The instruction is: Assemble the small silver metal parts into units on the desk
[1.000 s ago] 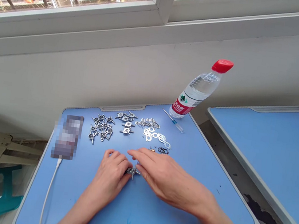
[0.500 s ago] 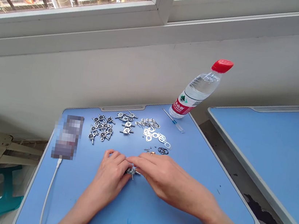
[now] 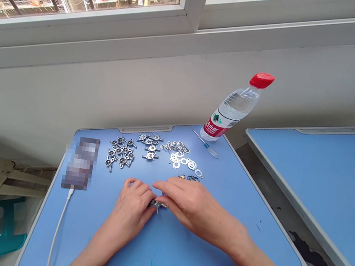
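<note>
Near the front of the blue table, my left hand [image 3: 133, 208] has its thumb and fingers closed on the left side of a small metal fitting [image 3: 156, 205]. A thin pin or lever sticks out of the fitting toward me, and a stub points right. My right hand [image 3: 192, 205] arches over the fitting's right side, fingertips and thumb bent close together. What lies between those fingers is mostly hidden by the hand. Behind it are black rubber rings [image 3: 193, 179], partly covered, and thin flat metal plates [image 3: 184, 161] with holes.
Several round metal housings [image 3: 123, 150] lie at the back left, beside assembled-looking fittings [image 3: 151, 152] and small metal levers [image 3: 177, 146]. A screwdriver [image 3: 206, 145] lies by a water bottle [image 3: 229, 113]. At left is a blurred phone [image 3: 81, 164] with a white cable [image 3: 60, 222].
My right hand has shifted slightly up over the fitting, its fingertips lifting off the left hand and its thumb showing more. It now covers the tiny loose parts. My left hand stays put.
</note>
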